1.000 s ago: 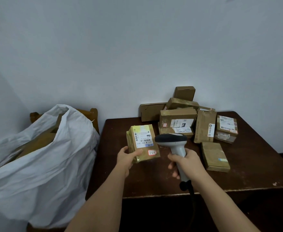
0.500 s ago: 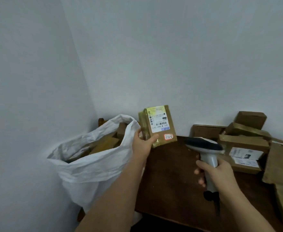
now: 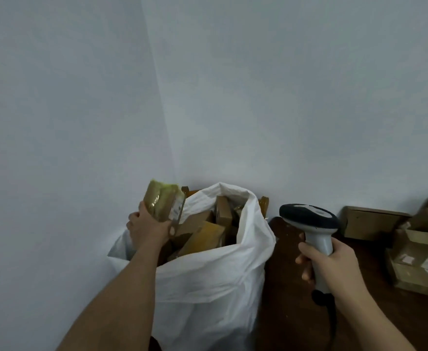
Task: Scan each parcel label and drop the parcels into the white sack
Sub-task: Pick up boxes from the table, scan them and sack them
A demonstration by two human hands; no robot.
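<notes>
Parcel [image 3: 162,204] has moved off the table side and is now sitting over the near-left rim of the white sack [image 3: 208,287], labelled face swung away to the right so I'm seeing mostly taped side. I'm reading that as scan done on this one, with the drop being the step in hand.

My left hand [image 3: 149,228] is gripping the parcel from underneath, thumb wrapped on the right edge, fingers curled behind. Not released yet. Sack mouth is gaping just right of and below that hand, with other brown parcels already piled inside.

My right hand [image 3: 330,263] is clenching the scanner [image 3: 311,224] handle, head pointing left toward the sack, nothing in front of it. Unscanned boxes [image 3: 415,252] are waiting on the table [image 3: 286,287] to the right of that hand.
</notes>
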